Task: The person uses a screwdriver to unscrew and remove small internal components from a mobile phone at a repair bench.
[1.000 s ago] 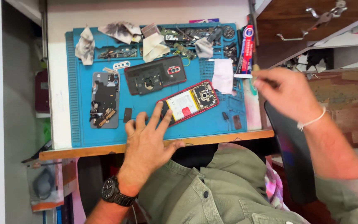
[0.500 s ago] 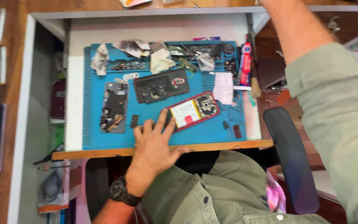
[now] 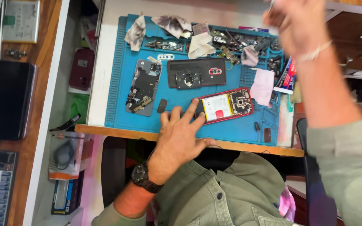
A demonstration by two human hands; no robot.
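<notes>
While the left hand [image 3: 180, 134] lies spread, fingertips on the opened red phone [image 3: 226, 106], the raised, blurred right hand [image 3: 295, 25], grip unreadable, could knock loose parts off the blue mat [image 3: 118, 83].

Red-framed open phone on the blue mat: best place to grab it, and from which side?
Pinch the red-framed phone across its long red edges at the camera end, coming from above on the right. It lies flat and open, battery up; the left hand's fingers cover its near-left end, and the pink cloth crowds the far right.
</notes>
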